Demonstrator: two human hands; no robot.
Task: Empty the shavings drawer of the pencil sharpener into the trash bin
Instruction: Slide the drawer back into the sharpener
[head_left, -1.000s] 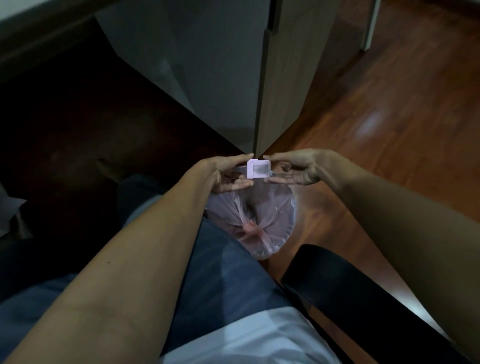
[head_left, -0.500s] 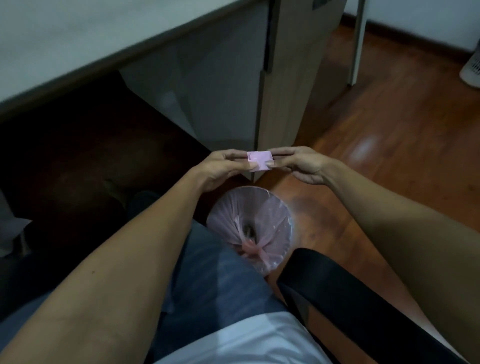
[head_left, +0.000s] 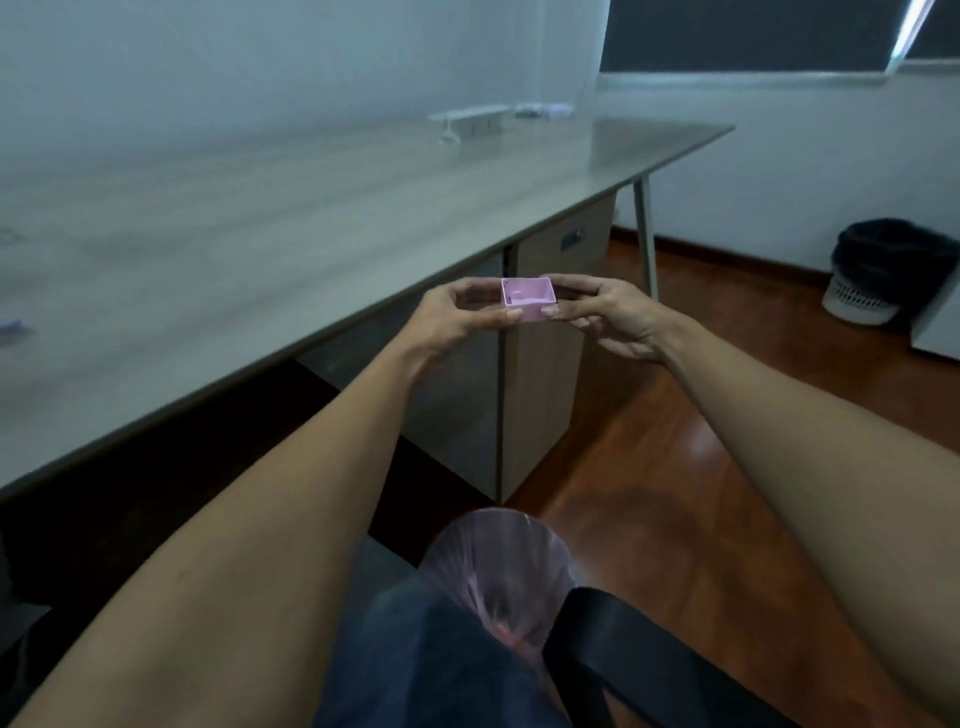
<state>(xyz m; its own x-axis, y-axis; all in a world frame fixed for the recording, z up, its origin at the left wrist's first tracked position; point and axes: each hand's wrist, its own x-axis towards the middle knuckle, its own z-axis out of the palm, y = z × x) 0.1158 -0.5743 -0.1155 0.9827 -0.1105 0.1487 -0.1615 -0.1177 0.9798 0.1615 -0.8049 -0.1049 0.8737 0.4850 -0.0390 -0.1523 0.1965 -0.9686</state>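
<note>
Above the trash bin, both hands' fingers pinch drawer.

I see a small pink drawer, open side up, well above my pink-lined bin on the floor.

desk top smeared by motion blur, grain unreadable; its left end runs off the frame. small white things far back on it too blurred to tell what they are. bluish scrap at the left edge cut off, unidentifiable. trash bin with pink liner half hidden behind the knee and a black chair arm; contents not visible. pink shavings drawer: side walls covered by fingertips of left hand and right hand; whether shavings remain inside cannot be told. both forearms cut off by the bottom edge. second bin at far right, dark bag, detail too small.
</note>
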